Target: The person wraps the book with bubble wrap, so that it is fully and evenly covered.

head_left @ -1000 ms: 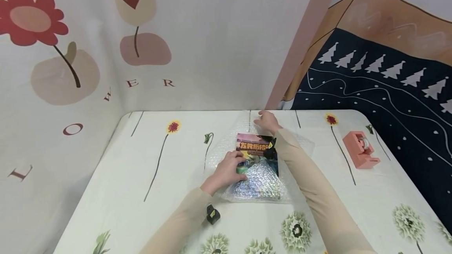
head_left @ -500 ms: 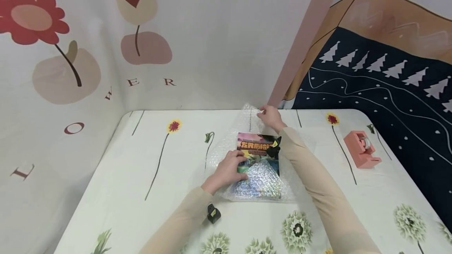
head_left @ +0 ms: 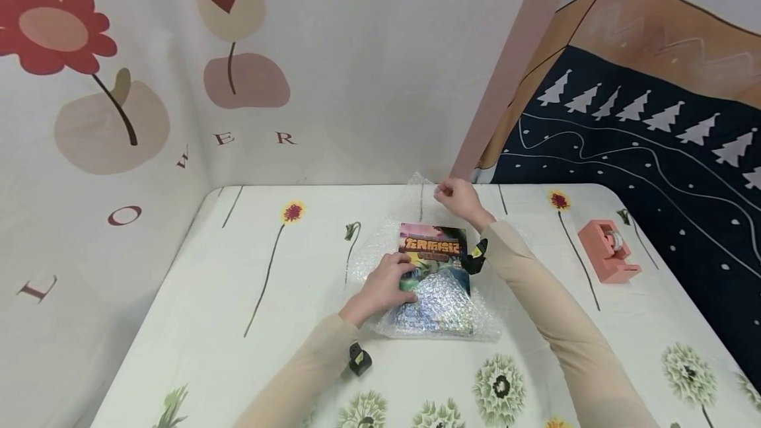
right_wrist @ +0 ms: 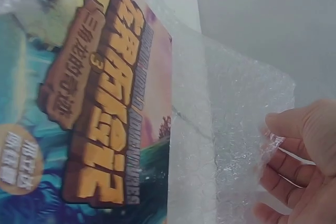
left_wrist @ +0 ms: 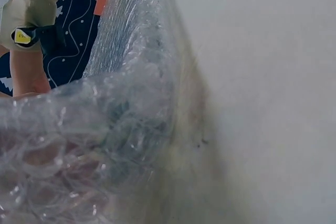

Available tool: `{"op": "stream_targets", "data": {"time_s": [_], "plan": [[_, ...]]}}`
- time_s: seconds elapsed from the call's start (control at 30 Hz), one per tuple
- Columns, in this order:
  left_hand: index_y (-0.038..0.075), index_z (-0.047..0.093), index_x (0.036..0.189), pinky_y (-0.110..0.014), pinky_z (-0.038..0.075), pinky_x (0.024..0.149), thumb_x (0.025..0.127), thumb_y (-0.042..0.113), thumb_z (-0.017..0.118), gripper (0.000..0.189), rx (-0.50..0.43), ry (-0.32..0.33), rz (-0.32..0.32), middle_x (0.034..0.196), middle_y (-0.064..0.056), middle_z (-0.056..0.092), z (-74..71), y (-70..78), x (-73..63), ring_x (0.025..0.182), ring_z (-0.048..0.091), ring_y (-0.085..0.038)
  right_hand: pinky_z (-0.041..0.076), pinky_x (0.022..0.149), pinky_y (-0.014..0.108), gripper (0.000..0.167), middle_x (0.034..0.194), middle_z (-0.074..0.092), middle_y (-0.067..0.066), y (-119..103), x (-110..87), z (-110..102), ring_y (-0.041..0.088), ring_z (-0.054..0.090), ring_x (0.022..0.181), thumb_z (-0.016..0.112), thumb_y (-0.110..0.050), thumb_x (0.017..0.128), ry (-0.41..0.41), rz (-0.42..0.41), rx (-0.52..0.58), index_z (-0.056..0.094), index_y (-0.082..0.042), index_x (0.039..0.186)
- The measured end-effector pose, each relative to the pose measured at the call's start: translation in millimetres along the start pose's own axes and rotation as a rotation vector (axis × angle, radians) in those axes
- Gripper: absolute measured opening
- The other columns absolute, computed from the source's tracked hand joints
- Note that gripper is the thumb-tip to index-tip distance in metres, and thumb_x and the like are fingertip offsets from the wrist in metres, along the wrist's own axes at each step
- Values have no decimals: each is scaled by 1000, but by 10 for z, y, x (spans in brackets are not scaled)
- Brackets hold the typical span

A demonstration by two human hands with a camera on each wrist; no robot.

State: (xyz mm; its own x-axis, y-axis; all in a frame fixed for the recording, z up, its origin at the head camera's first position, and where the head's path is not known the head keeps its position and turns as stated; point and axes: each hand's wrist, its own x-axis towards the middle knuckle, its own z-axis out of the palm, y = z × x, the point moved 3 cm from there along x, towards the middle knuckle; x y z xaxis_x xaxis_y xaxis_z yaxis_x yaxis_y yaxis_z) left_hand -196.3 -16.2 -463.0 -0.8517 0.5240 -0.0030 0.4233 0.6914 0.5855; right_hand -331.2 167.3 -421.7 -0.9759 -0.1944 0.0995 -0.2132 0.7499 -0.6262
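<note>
A colourful picture book (head_left: 434, 243) lies face up on a sheet of bubble wrap (head_left: 380, 236) in the head view. One flap of the wrap (head_left: 442, 306) is folded over the book's lower part. My left hand (head_left: 380, 287) rests at the book's left side, fingers and thumb spread on cover and flap. At the far side, my right hand (head_left: 461, 200) pinches a raised edge of the wrap; the right wrist view shows thumb and fingers (right_wrist: 302, 156) on that clear edge. In the left wrist view, bubble wrap (left_wrist: 131, 98) hides most of my left hand.
A pink tape dispenser (head_left: 603, 253) with a roll of tape stands on the right of the flower-printed table (head_left: 226, 283). Printed cloths hang behind the table (head_left: 357, 84) and at its right (head_left: 654, 150). Black cameras sit on both wrists.
My right hand has taken hold of the far edge of the bubble wrap and lifted it off the table. Its wrist has swung slightly right, uncovering more of the book's title. My left hand stays put.
</note>
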Motion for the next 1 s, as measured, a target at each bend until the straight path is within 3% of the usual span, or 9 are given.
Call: {"op": "stream_targets", "data": {"time_s": [0.27, 0.53, 0.7, 1.0], "plan": [[-2, 59, 121, -44, 46, 90, 72, 22, 80, 59, -5, -2, -8, 130, -14, 49, 5, 3, -1, 117, 43, -29, 47, 79, 41, 15, 95, 63, 15, -4, -150, 9, 27, 55, 91, 59, -13, 92, 19, -39, 20, 67, 0, 95], [-1, 60, 121, -44, 46, 90, 71, 23, 80, 59, 7, -1, -4, 130, -14, 49, 6, 3, 5, 117, 43, -29, 45, 86, 47, 9, 93, 67, 13, -90, -367, -11, 33, 59, 96, 66, -11, 87, 22, -152, -92, 70, -3, 87], [-2, 60, 121, -44, 46, 91, 71, 23, 80, 59, 12, -1, -5, 131, -14, 49, 11, 1, 9, 118, 43, -29, 47, 83, 46, 8, 91, 69, 9, -109, -491, 11, 30, 61, 92, 67, -13, 86, 32, -217, -177, 72, -6, 86], [-1, 56, 123, -44, 46, 92, 70, 22, 81, 63, 10, 12, -14, 132, -14, 47, 16, -1, 5, 119, 42, -30, 51, 74, 41, 5, 84, 68, 8, -123, -671, 87, 27, 61, 82, 69, -6, 84, 32, -323, -209, 71, -4, 87]]}}
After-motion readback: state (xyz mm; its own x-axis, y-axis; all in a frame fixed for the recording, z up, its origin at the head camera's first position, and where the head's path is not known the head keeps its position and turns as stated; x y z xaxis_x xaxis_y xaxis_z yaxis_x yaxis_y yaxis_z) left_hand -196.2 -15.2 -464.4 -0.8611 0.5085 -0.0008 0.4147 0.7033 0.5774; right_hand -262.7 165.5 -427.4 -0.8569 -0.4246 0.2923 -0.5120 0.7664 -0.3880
